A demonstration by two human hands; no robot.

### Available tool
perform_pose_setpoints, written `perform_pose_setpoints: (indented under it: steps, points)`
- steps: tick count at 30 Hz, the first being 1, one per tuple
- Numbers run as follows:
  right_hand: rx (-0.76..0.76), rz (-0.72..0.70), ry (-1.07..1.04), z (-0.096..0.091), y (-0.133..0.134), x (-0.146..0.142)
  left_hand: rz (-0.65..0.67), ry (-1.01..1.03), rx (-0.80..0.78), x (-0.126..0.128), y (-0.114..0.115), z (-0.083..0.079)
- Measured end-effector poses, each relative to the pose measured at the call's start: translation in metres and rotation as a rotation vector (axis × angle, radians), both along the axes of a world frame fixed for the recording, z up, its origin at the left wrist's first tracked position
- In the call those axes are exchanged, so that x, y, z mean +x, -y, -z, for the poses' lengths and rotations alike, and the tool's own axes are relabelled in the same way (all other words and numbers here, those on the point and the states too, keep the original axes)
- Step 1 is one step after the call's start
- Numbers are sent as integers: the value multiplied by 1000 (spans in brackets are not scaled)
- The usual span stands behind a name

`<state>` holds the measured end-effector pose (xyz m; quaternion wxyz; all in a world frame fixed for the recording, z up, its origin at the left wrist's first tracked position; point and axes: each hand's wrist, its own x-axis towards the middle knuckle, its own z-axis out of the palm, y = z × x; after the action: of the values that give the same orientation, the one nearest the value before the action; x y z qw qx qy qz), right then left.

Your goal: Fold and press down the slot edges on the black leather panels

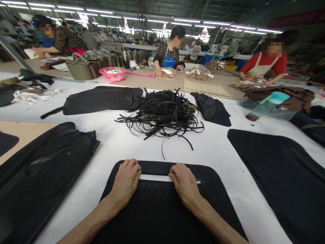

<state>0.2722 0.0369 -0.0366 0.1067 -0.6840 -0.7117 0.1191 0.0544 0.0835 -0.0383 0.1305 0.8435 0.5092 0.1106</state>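
Observation:
A black leather panel (157, 210) lies on the white table (218, 152) right in front of me, with a narrow slot (154, 177) showing white near its top edge. My left hand (126, 181) rests palm down on the panel at the slot's left end, fingers curled over the folded top edge. My right hand (184, 184) presses the panel at the slot's right part in the same way. Neither hand lifts anything. Beyond the panel lies a tangled heap of thin black strips (165, 113).
Stacks of black panels lie at left (43, 176), right (281, 176) and far behind (101, 99). A small black piece (212, 108) and a teal-capped bottle (266, 105) lie right. Three people work at the far tables, by a pink basket (113, 74) and grey bags (81, 68).

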Motion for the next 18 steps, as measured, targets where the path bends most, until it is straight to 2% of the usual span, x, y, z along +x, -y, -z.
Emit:
perform_pose_setpoints:
  steps: [4, 10, 15, 18]
  points:
    - [-96, 20, 109, -6, -3, -4, -48, -44, 0, 4, 0, -2]
    - [-152, 28, 155, -9, -10, -6, -86, -99, 6, 7, -1, -4]
    - [-200, 28, 185, -15, -16, -7, -87, -174, 42, 11, 1, -7]
    - [-220, 32, 193, -18, -19, -9, -27, -220, 89, 15, 4, -7]
